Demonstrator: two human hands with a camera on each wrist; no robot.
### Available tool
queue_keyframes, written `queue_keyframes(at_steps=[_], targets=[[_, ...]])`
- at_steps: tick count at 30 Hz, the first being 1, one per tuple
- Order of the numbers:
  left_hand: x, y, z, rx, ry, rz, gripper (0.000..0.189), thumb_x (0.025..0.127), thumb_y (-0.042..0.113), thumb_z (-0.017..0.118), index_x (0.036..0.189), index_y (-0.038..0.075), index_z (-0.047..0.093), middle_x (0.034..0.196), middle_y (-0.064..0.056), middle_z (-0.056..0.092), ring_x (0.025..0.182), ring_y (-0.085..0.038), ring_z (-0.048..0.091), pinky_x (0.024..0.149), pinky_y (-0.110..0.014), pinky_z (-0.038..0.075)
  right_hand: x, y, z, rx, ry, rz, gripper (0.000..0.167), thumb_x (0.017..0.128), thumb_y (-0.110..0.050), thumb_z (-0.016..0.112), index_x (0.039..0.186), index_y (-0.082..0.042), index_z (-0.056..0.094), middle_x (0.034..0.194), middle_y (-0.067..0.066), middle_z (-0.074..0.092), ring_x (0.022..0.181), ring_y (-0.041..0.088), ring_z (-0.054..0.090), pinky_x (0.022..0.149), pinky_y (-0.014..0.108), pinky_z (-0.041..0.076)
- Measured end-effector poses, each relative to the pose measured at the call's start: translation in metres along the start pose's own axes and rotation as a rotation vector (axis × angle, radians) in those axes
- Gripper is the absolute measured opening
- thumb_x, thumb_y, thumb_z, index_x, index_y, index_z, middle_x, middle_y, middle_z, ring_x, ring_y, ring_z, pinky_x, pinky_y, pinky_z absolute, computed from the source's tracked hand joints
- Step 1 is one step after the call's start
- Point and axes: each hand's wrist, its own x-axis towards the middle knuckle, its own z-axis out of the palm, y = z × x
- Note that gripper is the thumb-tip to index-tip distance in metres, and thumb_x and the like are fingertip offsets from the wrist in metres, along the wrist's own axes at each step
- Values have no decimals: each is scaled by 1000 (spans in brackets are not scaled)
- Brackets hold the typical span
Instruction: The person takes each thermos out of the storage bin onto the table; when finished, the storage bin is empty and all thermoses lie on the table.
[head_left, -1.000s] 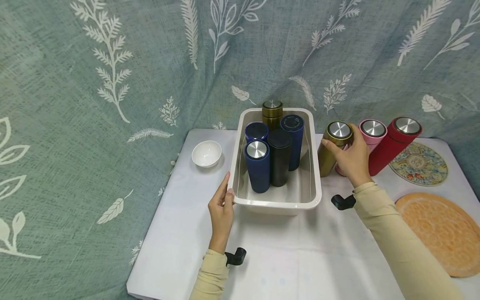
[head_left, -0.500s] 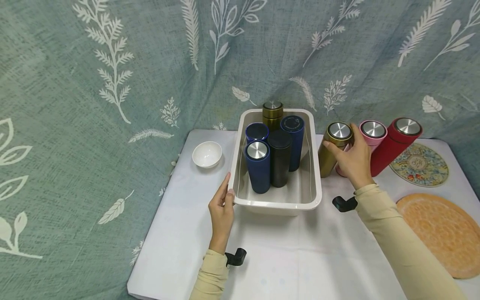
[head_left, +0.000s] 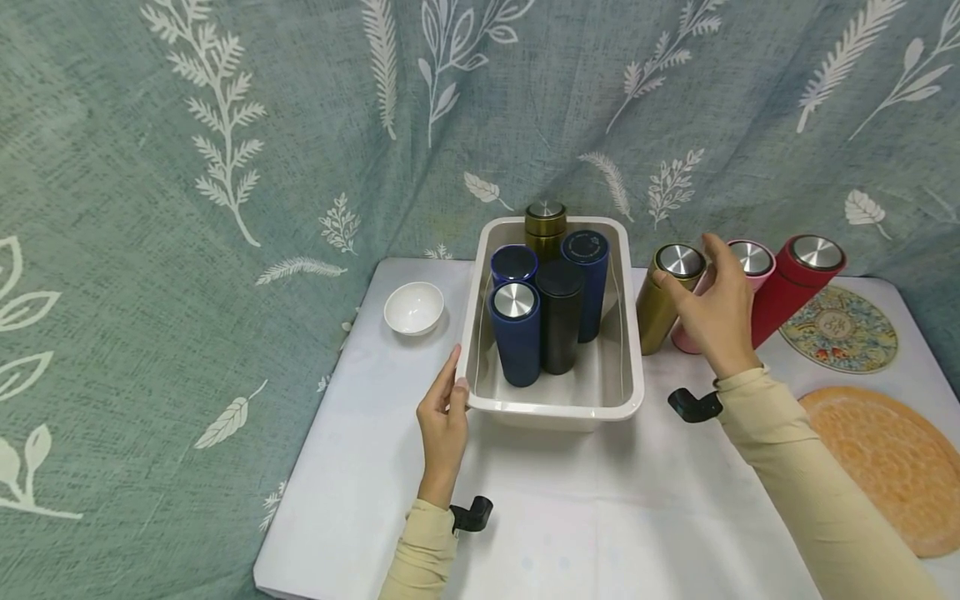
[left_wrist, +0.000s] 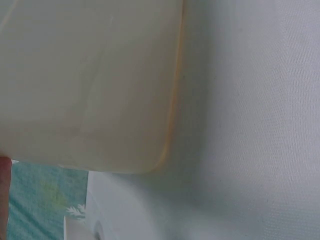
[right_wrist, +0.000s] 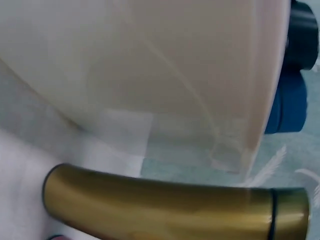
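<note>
My left hand [head_left: 444, 425] holds the left front corner of a white plastic tub [head_left: 555, 410], thumb at the rim and fingers along the outer wall. Inside stand several vacuum flasks: a dark blue one [head_left: 516, 342] with a silver lid, a black one [head_left: 561, 325], two more blue ones and a gold one [head_left: 545, 223] at the back. Right of the tub, a gold flask [head_left: 654, 312] stands upright on the table. My right hand [head_left: 716, 321] is spread beside its lid, thumb tip overlapping the lid's edge in the head view. The gold flask [right_wrist: 165, 205] fills the bottom of the right wrist view.
A pink flask [head_left: 752, 260], partly hidden by my right hand, and a red flask [head_left: 795, 283] stand farther right. A white bowl [head_left: 414, 308] sits left of the tub. A patterned round mat [head_left: 840, 329] and an orange round mat [head_left: 885, 467] lie at the right.
My right hand has loosened from the gold flask and shifted slightly right, covering more of the pink one. The gold flask stays in place, and the left hand and tub look unmoved.
</note>
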Motion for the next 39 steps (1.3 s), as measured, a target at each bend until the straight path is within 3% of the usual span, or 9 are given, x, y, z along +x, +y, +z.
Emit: queue_keyframes(at_steps=[4,10,14,16,20,24,29,33,39], targets=[[0,0,1,5,7,0,46,100,5,49,145,14,56,86,-15,57,62,0,42,61,-13,42,0,-11,-2,8,-3,-11,75,85,-26,78,150,-9,46,152,16,50,141,35,44,118,53,33],[0,-1,0,-7,7,-2,46,100,1,49,145,10,54,107,-24,66,63,0,42,62,-12,42,-5,-31,-4,64,-12,-79,69,85,-21,78,147,-11,51,152,11,51,145,30,42,121,50,31],[0,0,0,-2,9,-5,46,100,2,49,145,13,55,115,-21,68,62,0,41,61,-11,41,-8,-45,-1,165,-45,-126,66,83,-13,79,145,-10,55,151,10,52,144,26,43,122,44,32],[0,0,0,0,12,0,46,100,2,49,145,13,56,113,-19,68,62,0,40,60,-12,41,-10,-52,1,211,-70,-129,65,83,-10,79,143,-9,56,151,9,52,144,23,43,123,40,33],[1,-1,0,-9,10,15,46,100,3,48,144,13,56,94,-20,61,62,1,40,60,-13,41,-16,-65,7,261,-120,-137,60,84,-9,79,140,-9,59,149,8,54,143,20,47,121,38,36],[0,-1,-1,-9,4,15,46,101,5,48,145,16,55,88,-13,58,61,0,40,59,-13,40,-23,-75,15,315,-195,-143,54,86,-11,78,137,-8,61,145,8,58,140,19,50,119,35,38],[0,0,-1,-7,-2,1,46,101,6,48,146,17,55,89,-13,57,62,-1,39,60,-13,40,-29,-82,27,383,-333,-98,50,89,-13,75,137,-7,61,143,9,60,138,19,52,119,33,38],[0,-1,0,-4,2,4,46,101,5,48,145,17,56,109,-17,67,63,-1,41,61,-13,41,-34,-83,39,378,-433,-81,51,90,-17,74,138,-10,60,144,8,59,138,20,52,118,31,39],[0,1,2,4,9,0,46,100,1,48,145,10,55,126,-19,66,65,-1,43,63,-12,42,-40,-87,53,398,-528,-43,52,90,-20,75,138,-9,59,142,9,59,136,20,54,116,31,42]])
